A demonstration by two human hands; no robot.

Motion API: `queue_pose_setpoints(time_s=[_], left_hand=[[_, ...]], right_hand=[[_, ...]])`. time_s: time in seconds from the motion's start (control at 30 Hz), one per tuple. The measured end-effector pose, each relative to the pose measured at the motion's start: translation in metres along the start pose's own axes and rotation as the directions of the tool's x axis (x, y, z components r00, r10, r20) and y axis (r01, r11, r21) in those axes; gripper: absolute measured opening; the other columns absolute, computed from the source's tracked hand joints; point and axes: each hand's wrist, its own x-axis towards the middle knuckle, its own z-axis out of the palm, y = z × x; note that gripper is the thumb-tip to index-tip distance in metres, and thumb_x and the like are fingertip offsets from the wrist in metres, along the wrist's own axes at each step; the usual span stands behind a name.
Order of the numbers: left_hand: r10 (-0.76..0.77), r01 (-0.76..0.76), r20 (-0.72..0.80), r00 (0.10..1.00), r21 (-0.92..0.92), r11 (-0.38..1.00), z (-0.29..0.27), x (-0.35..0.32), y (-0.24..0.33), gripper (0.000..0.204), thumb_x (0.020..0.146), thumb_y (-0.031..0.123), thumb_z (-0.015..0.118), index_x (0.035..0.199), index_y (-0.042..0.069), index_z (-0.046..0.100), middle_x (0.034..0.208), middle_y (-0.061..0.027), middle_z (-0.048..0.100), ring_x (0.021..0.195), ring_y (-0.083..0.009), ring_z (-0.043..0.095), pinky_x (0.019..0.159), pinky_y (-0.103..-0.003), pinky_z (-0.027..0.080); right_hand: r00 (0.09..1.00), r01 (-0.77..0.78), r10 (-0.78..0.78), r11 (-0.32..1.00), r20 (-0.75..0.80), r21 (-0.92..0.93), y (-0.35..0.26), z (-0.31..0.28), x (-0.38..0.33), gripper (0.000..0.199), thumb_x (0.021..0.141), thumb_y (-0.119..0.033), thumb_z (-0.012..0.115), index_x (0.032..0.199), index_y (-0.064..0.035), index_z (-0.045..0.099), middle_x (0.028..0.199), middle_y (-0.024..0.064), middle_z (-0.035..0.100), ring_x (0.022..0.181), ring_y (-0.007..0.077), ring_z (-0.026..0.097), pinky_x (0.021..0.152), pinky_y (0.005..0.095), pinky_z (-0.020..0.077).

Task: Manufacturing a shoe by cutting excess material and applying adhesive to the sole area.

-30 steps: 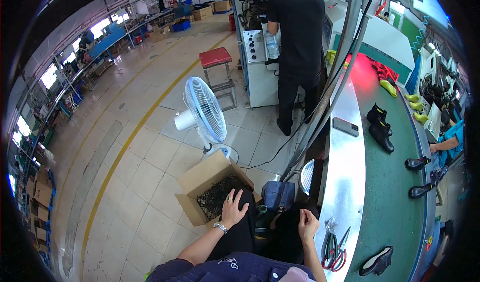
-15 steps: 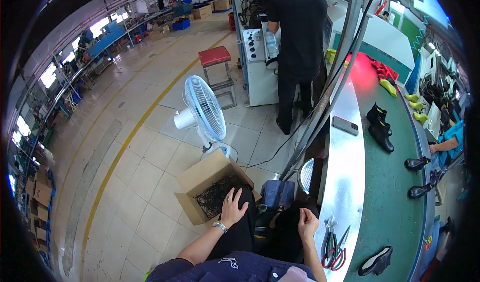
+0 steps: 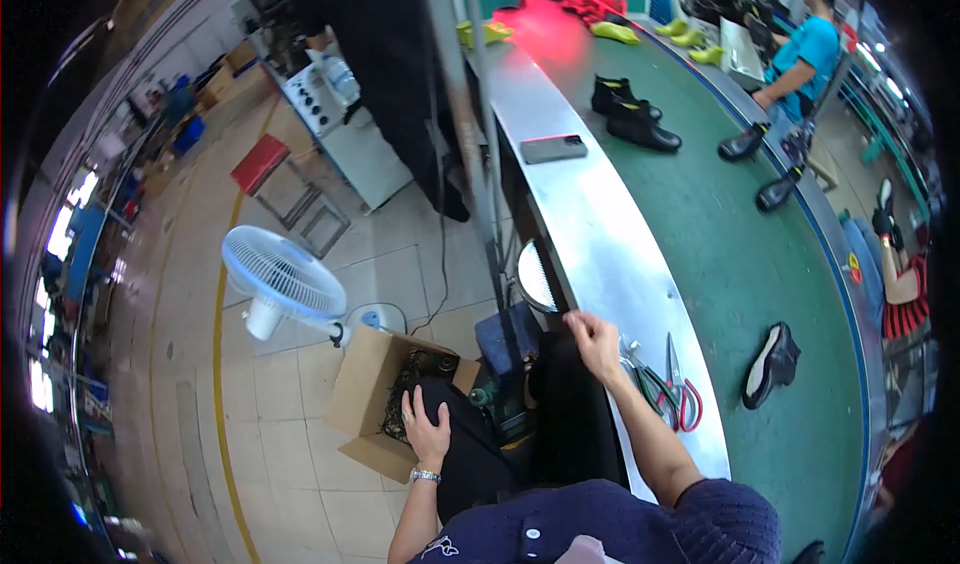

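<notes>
My left hand (image 3: 426, 429) rests with its fingers spread on my left knee, beside an open cardboard box (image 3: 365, 364) that holds dark, tangled scraps. My right hand (image 3: 597, 346) is closed with curled fingers above my right thigh, at the edge of a metal ledge (image 3: 640, 254); its fingers hide whatever may be in them. Just right of it on the ledge lie red-handled scissors (image 3: 688, 404) and a dark-green-handled cutting tool (image 3: 652, 388). A black shoe with a white sole (image 3: 770, 366) lies on its side on the green conveyor belt (image 3: 720, 254).
A phone (image 3: 553, 150) lies farther up the ledge, and black shoes (image 3: 632, 116) stand on the belt. A fan (image 3: 285, 274) and a red stool (image 3: 262, 164) stand to the left. A metal post (image 3: 462, 114) rises by the ledge. Co-workers include a person in blue (image 3: 805, 59).
My view has swung to the right, so more of the belt and people beyond it show. The left hand stays on my knee; the right hand's fingers are curled more tightly and point left.
</notes>
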Motion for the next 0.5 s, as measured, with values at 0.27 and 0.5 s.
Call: queue_pose_setpoints(time_s=[0.27, 0.5], left_hand=[[-0.009, 0.010, 0.059, 0.998, -0.005, 1.000, 0.001, 0.003, 0.008, 0.063, 0.089, 0.032, 0.064, 0.143, 0.008, 0.042, 0.146, -0.0261, 0.036, 0.130, -0.0435, 0.040, 0.106, -0.047, 0.037], [-0.047, 0.043, 0.114, 0.992, 0.031, 0.999, 0.006, 0.013, 0.013, 0.064, 0.088, 0.030, 0.065, 0.143, 0.007, 0.042, 0.146, -0.0264, 0.035, 0.130, -0.0445, 0.040, 0.106, -0.048, 0.037]], right_hand=[[0.991, 0.010, -0.008, 1.000, -0.135, 0.013, 0.039, -0.045, 0.156, 0.026, 0.093, -0.027, 0.061, 0.099, -0.0055, 0.074, 0.063, 0.0026, 0.059, 0.060, 0.0092, 0.053, 0.056, 0.0299, 0.0431], [0.982, 0.068, -0.123, 0.938, -0.142, -0.340, 0.073, -0.069, 0.316, 0.023, 0.088, -0.023, 0.061, 0.100, -0.0076, 0.073, 0.097, 0.0135, 0.073, 0.090, 0.0286, 0.070, 0.082, 0.0378, 0.0534]])
